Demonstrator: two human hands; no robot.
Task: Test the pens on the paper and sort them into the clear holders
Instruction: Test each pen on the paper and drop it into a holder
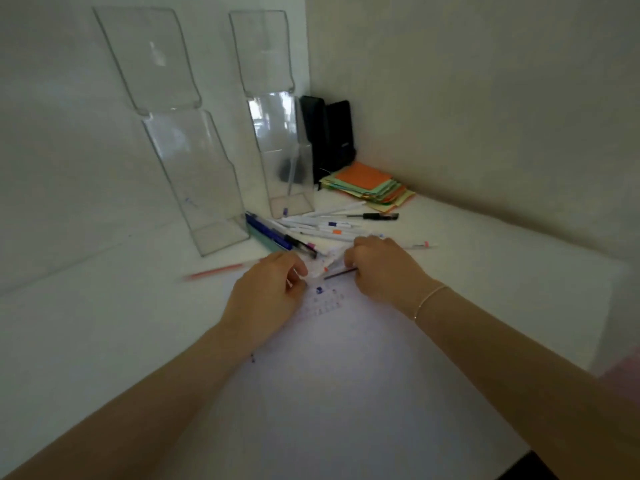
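A white sheet of paper (pixel 346 358) with small ink marks lies on the desk in front of me. My right hand (pixel 381 268) grips a thin dark pen (pixel 341 273) whose tip points left over the paper's far edge. My left hand (pixel 273 289) has its fingers curled, pinching a small pale piece; what it is I cannot tell. Behind the hands lies a pile of pens (pixel 311 230), white and dark blue. Two tall clear holders stand at the back: the left holder (pixel 194 174) and the right holder (pixel 280 150), which has a pen standing in it.
An orange pen (pixel 221 271) lies alone left of my hands. A pink-tipped pen (pixel 420 244) lies to the right. A stack of coloured sticky notes (pixel 370 185) and a black case (pixel 329 136) sit in the corner by the wall.
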